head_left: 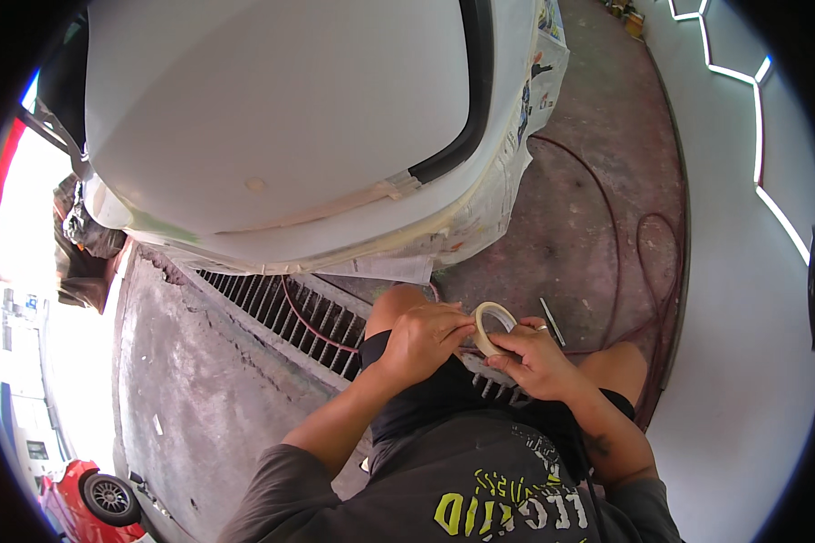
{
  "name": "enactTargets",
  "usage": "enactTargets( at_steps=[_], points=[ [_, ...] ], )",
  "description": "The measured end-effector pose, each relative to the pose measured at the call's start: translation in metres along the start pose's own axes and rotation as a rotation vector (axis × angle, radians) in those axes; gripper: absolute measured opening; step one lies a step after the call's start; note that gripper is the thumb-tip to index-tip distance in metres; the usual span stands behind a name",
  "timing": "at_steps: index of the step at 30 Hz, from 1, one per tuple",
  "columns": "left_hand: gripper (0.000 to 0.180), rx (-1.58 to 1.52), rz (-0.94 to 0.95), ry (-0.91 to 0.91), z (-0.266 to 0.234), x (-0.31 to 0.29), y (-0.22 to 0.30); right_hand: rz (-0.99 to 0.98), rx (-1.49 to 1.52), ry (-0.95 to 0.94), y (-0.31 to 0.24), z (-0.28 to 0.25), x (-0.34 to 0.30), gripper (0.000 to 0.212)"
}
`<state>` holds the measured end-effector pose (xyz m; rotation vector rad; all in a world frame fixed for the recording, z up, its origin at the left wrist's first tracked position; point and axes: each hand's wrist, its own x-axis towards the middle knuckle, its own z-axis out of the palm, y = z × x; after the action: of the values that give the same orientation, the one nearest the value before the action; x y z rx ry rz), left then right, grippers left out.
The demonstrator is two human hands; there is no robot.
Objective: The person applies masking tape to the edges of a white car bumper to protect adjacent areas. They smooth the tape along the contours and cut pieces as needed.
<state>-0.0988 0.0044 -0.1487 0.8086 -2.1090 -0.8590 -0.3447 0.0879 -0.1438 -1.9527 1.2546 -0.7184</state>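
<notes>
A roll of cream masking tape (481, 336) is held upright above my lap. My right hand (536, 357) grips its right side, with the thumb across the lower rim and a ring on one finger. My left hand (418, 342) is closed, its fingertips pinched together against the roll's left edge; the tape's loose end cannot be made out. Just beyond my hands stands a car's pale grey body panel (281, 109). Newspaper and paper masking (462, 237) is taped along its lower edge, and black trim (480, 100) curves down its right part.
A metal floor grating (272, 303) runs under the car's edge toward my legs. A dark red hose (607, 204) snakes over the stained floor at right. Near my right knee lies a thin pale strip (552, 321). A red car (77, 502) is at lower left, and a pale wall (733, 362) at right.
</notes>
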Motion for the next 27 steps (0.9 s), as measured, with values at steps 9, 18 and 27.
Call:
enactTargets(
  at_steps=[9, 18, 27],
  points=[
    [0.018, 0.193, 0.093, 0.001, -0.002, -0.01, 0.018, -0.024, 0.002, -0.098, -0.015, -0.003, 0.004, 0.028],
    [0.017, -0.694, -0.452, -0.254, -0.019, 0.009, 0.029, -0.18, 0.073, 0.161, -0.049, -0.064, 0.023, 0.062],
    [0.009, -0.41, -0.421, 0.068, -0.056, 0.076, 0.087, -0.369, -0.517, 0.666, -0.075, -0.093, 0.086, 0.039]
  ],
)
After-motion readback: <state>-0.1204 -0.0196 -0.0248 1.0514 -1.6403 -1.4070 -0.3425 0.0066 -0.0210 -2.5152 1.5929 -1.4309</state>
